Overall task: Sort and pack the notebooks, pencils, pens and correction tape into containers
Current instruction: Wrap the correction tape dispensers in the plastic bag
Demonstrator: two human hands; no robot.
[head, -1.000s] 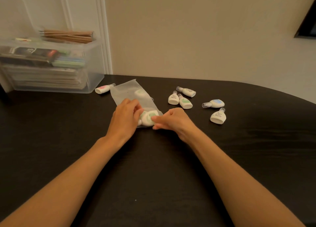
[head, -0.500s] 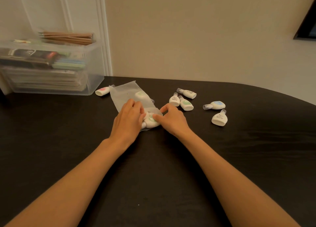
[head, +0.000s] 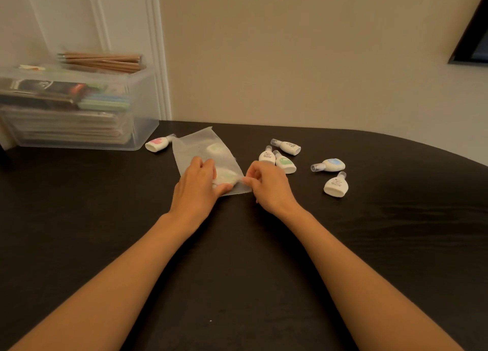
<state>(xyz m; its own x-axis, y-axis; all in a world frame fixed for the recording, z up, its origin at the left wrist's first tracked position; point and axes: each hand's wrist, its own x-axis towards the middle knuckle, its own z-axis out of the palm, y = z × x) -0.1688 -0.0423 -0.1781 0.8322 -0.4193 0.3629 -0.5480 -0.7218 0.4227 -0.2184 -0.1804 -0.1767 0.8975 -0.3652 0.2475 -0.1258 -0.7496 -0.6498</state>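
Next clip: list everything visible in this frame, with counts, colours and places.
Frosted bag: one, translucent, table centre.
Bagged correction tapes: two, white with green, inside the bag.
Loose correction tapes: six, white; one pink-labelled left of the bag, five to its right.
Clear bin: one, far left of table.
Notebooks: a stack, count unclear, inside the bin.
Pencils: a bundle, wood-coloured, atop the bin.
Table: one, black.
Left hand: rests on the bag.
Right hand: pinches the bag's near edge.
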